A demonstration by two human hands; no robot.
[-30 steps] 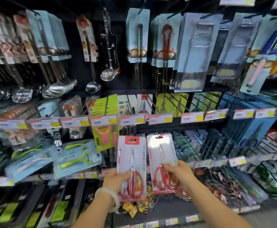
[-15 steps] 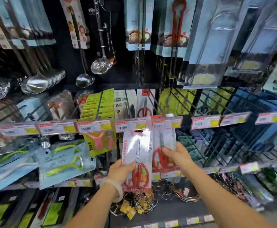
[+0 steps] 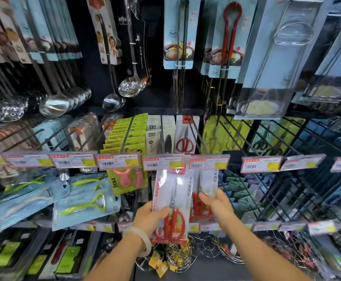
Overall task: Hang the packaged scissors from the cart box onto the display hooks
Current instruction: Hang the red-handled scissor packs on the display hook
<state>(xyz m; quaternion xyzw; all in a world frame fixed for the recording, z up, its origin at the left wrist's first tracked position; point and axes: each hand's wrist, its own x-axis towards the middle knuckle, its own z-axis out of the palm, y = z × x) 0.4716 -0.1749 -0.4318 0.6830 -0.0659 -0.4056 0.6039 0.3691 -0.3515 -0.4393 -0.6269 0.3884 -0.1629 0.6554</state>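
Far left of both hands: flat pale-blue blister packs w/ lime-green peelers (image 3: 84, 201), lying tilted on their hooks. Above those, a row of shiny steel ladles (image 3: 54, 106) hangs well up and left.

Left hand (image 3: 149, 219), white bangle (image 3: 143, 240) on the wrist, grips the lower left edge of a white-and-clear carded pack of red-handled kitchen scissors (image 3: 172, 205); thumb across the front, other fingers behind, not visible. Pack is upright, its top tucked right under the strip of red-and-yellow price-tag holders (image 3: 162, 162), which blocks the view of the hang hole, so can't tell if it's on a hook. Just up-left of this hand: lime-green card w/ a pink peeler (image 3: 128, 179).

Right hand (image 3: 218, 205) sits just beside, pinching a second red-handled scissors pack (image 3: 204, 191) by its right edge, fingers curled round it. That pack stands partly behind the first, top also hidden by the tag strip.

Above the hands, past the tags: one more red scissors card (image 3: 186, 136) deep on a long black wire hook (image 3: 196, 136). Below the hands: tangle of wire steamer racks w/ yellow tags (image 3: 177, 258). Right of right hand: bare black hooks over stacked green and purple packs (image 3: 242, 191).
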